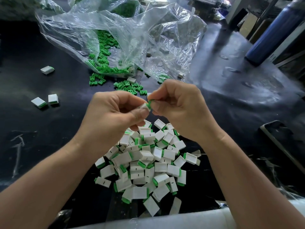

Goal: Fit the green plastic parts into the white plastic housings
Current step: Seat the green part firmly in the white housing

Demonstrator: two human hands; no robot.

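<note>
Tilted white housing [144,106], upper-right end against green part [150,102]

Dark, scuffed table [49,146] strewn with parts.
A heap of white housings [148,166] with green ends lies at lower centre. Loose green parts [99,63] spill from a clear bag [132,38] at upper centre. Three more housings lie apart at left. A blue bottle [277,30] sits at upper right.
</note>
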